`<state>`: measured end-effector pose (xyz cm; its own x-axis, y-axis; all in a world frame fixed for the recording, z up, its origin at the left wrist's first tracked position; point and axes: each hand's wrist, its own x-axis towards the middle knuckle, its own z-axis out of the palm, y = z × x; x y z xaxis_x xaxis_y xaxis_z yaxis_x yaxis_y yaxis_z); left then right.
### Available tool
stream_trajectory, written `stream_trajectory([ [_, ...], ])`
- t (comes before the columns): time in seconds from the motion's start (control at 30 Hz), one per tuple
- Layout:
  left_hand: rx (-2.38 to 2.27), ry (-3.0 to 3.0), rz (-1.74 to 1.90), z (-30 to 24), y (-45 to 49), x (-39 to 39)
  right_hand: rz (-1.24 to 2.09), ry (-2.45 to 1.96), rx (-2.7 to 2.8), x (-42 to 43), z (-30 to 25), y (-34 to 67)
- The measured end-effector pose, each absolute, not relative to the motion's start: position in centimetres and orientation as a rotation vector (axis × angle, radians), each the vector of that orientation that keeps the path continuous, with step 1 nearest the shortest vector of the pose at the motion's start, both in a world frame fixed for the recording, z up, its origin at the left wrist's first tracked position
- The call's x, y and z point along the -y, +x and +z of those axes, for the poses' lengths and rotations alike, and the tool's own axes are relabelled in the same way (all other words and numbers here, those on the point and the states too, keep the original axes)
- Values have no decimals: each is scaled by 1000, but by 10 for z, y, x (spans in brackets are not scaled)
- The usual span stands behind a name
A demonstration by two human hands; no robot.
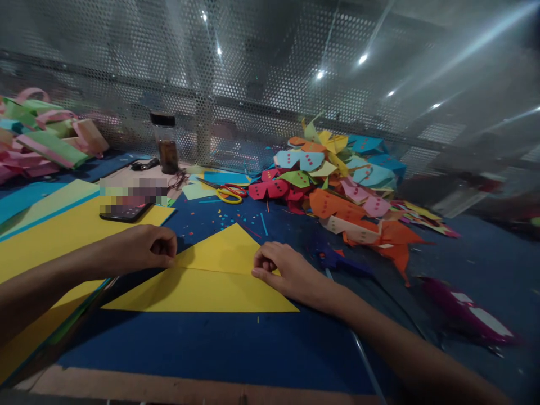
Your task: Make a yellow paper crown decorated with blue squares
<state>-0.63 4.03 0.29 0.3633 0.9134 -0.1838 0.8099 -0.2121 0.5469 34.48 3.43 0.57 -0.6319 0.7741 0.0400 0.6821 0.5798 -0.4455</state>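
Note:
A triangular piece of yellow paper (206, 292) lies on the dark blue table, its point facing away from me. Straight across its middle runs a crease or folded edge. My left hand (145, 247) is closed, thumb and fingers pinching the paper at the left end of that line. At the right end, my right hand (291, 273) has curled fingers and a thumb pressed on the paper. Beyond the triangle's tip lie small coloured paper scraps (223, 216).
Yellow sheets (42, 247) are stacked at left, with a phone (120, 212) on top. Behind are a bottle (169, 149), scissors (230, 194) and folded paper shapes (337, 205). A blue glue gun (346, 263) and a purple pouch (459, 312) lie right. Perforated metal (253, 73) stands behind.

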Motion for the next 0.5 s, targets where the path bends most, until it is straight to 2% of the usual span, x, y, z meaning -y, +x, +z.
stream_trajectory([
  [0.5, -1467, 2047, 292, 11, -6, -37, 574, -1196, 2583, -35, 4, 346],
])
